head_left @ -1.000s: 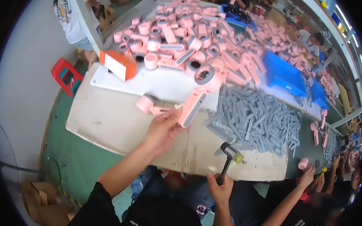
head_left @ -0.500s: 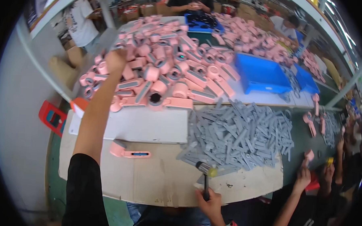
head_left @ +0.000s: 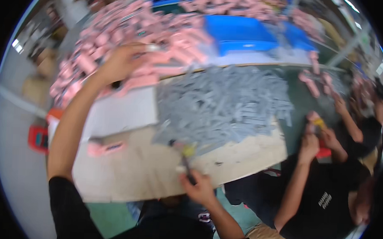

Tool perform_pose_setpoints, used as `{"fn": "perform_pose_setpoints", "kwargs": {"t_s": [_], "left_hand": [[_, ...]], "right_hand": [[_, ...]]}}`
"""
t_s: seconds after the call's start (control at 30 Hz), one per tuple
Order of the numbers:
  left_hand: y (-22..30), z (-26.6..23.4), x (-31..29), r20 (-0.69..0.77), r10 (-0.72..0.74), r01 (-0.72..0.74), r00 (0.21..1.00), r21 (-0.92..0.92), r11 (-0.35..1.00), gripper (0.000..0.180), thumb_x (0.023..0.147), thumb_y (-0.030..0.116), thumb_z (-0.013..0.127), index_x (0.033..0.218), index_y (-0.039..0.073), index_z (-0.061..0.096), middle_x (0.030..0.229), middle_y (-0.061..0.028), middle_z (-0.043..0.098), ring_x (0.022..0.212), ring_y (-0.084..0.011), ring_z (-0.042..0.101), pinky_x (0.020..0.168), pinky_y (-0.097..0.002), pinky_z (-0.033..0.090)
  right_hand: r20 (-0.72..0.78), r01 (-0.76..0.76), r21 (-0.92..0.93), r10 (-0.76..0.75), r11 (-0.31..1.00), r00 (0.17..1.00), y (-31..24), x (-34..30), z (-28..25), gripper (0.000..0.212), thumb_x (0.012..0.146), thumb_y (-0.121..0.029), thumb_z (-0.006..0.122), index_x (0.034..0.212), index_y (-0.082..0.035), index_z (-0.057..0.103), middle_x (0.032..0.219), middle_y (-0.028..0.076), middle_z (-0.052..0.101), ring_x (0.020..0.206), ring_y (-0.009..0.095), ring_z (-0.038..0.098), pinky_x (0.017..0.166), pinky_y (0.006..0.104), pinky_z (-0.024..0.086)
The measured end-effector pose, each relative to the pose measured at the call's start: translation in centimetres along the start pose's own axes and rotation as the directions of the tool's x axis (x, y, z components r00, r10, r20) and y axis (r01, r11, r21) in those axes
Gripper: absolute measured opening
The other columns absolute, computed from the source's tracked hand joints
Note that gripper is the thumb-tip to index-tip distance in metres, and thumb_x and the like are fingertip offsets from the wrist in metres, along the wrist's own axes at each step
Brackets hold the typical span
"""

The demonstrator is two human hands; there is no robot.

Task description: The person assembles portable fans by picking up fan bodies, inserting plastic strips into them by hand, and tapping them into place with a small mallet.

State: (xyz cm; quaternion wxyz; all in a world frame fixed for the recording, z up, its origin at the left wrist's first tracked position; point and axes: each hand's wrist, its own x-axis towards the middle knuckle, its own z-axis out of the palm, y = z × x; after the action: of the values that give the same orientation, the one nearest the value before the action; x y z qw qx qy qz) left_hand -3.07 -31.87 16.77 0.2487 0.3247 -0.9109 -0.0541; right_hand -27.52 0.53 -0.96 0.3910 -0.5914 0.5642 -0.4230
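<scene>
My left hand (head_left: 122,64) is stretched out over the near part of a heap of pink plastic housings (head_left: 88,63) with round heads and grey-edged handles. Motion blurs its fingers, and a small whitish spot shows at their tips; whether they grip anything is unclear. Close to the table's front edge, my right hand (head_left: 200,189) is closed around the black handle of a small hammer (head_left: 188,151) with a yellow face. To the left of the hammer, one pink housing (head_left: 106,148) with a dark slot in its handle lies on the cardboard-coloured tabletop (head_left: 142,168).
Grey plastic strips (head_left: 226,104) form a broad pile beyond the hammer. Left of them is a white flat box (head_left: 123,112). A blue bin (head_left: 240,32) stands behind the pile. At the right, a co-worker's hands (head_left: 309,146) hold a pink and yellow piece. A red stool (head_left: 38,138) is at far left.
The view has swung, shifting the table left and up in the picture. My left hand has drawn nearer over the pink heap. My right hand still grips the hammer, its head now tilted differently.
</scene>
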Motion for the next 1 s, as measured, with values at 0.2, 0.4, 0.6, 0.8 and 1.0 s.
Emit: {"fn": "perform_pose_setpoints", "kwargs": {"t_s": [0.2, 0.4, 0.6, 0.8, 1.0], "left_hand": [[8.6, -1.0, -12.5, 0.288, -0.273, 0.252, 0.918, 0.108, 0.962, 0.031, 0.079, 0.025, 0.08, 0.098, 0.002, 0.073, 0.097, -0.0141, 0.07, 0.092, -0.0345, 0.066, 0.088, -0.0435, 0.051], [10.4, 0.5, -26.8, 0.136, -0.322, 0.253, 0.937, 0.372, 0.893, 0.036, 0.072, 0.012, 0.082, 0.105, 0.004, 0.068, 0.099, -0.0102, 0.068, 0.104, -0.032, 0.061, 0.107, -0.0467, 0.045], [15.8, 3.9, -25.7, 0.137, -0.302, 0.264, 0.944, 0.24, 0.934, 0.037, 0.074, 0.015, 0.082, 0.107, 0.006, 0.069, 0.098, -0.0072, 0.068, 0.104, -0.0262, 0.062, 0.11, -0.048, 0.043], [19.9, 9.1, -21.3, -0.064, -0.342, 0.343, 0.938, 0.014, 0.939, 0.037, 0.079, 0.029, 0.081, 0.104, 0.004, 0.069, 0.107, -0.0108, 0.066, 0.098, -0.0306, 0.064, 0.087, -0.0455, 0.052], [23.0, 16.7, -14.9, 0.055, -0.64, 0.641, 0.767, -0.115, 0.759, 0.026, 0.089, 0.023, 0.073, 0.101, 0.0, 0.07, 0.104, -0.0189, 0.068, 0.091, -0.0392, 0.068, 0.076, -0.0479, 0.054]], "right_hand": [[-0.006, -0.133, 0.193, 0.137, 0.972, 0.991, 0.1, -0.2, -1.3, 0.019, 0.095, -0.018, 0.071, 0.087, -0.002, 0.065, 0.053, 0.002, 0.047, 0.05, 0.005, 0.043, 0.047, 0.0284, 0.036], [0.103, -0.215, 0.303, 0.192, 0.929, 0.976, -1.0, -0.3, -1.0, 0.026, 0.097, -0.021, 0.071, 0.081, -0.004, 0.06, 0.053, -0.004, 0.048, 0.049, 0.003, 0.044, 0.046, 0.0264, 0.035], [-0.202, -0.237, 0.355, 0.322, 0.904, 0.925, -3.0, -1.4, -3.8, 0.024, 0.099, -0.019, 0.067, 0.085, -0.002, 0.058, 0.053, -0.002, 0.048, 0.036, 0.007, 0.042, 0.034, 0.025, 0.029], [-0.319, -0.186, 0.398, 0.325, 0.899, 0.89, -0.9, 0.1, -3.9, 0.022, 0.1, -0.019, 0.066, 0.092, 0.0, 0.06, 0.051, -0.001, 0.048, 0.035, 0.008, 0.041, 0.034, 0.0261, 0.029], [-0.328, -0.168, 0.35, 0.288, 0.922, 0.9, -0.3, 0.2, -3.0, 0.02, 0.101, -0.019, 0.065, 0.093, 0.0, 0.061, 0.052, -0.001, 0.049, 0.036, 0.008, 0.042, 0.035, 0.0262, 0.029]]}}
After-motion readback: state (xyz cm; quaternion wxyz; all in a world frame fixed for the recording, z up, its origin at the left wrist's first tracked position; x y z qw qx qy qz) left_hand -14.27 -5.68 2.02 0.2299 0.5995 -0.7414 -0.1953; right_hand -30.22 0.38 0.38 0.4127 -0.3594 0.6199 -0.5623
